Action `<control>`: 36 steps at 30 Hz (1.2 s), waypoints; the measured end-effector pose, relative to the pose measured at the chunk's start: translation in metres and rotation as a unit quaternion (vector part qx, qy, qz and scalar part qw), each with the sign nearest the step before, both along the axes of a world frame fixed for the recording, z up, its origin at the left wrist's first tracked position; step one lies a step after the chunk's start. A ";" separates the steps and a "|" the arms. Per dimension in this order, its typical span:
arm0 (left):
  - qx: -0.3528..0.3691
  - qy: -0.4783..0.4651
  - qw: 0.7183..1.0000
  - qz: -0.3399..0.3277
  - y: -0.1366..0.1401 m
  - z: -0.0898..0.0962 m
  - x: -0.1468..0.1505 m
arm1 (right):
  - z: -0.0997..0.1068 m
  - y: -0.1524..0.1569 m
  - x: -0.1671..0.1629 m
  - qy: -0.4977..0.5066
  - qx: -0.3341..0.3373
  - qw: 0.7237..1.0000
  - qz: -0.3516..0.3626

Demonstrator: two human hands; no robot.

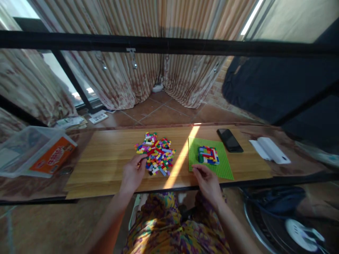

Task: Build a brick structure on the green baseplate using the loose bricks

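A loose pile of small multicoloured toy bricks lies on the wooden tabletop. My left hand is at the pile's left edge, thumb and fingertips closed together; whatever they pinch is too small to make out. To the right lies a green studded baseplate, bearing a low block of built-up bricks in several colours. Over the plate's front left corner is my right hand, its fingers curled and drawn together. Anything between those fingertips is hidden from view.
A black phone lies beside the baseplate's back right corner, with a white object farther right. A clear plastic bin with an orange label stands at the left. A black metal bar crosses beyond the table, before striped curtains.
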State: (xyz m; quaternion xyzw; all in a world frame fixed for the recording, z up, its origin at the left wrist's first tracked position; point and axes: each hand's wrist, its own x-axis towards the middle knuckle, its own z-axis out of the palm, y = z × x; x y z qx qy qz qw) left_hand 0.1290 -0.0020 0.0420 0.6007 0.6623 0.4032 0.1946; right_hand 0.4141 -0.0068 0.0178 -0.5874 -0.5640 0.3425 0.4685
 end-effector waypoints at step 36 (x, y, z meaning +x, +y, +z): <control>0.058 0.093 0.994 0.016 0.009 -0.030 -0.009 | 0.004 0.072 -0.067 -0.162 0.105 0.977 0.094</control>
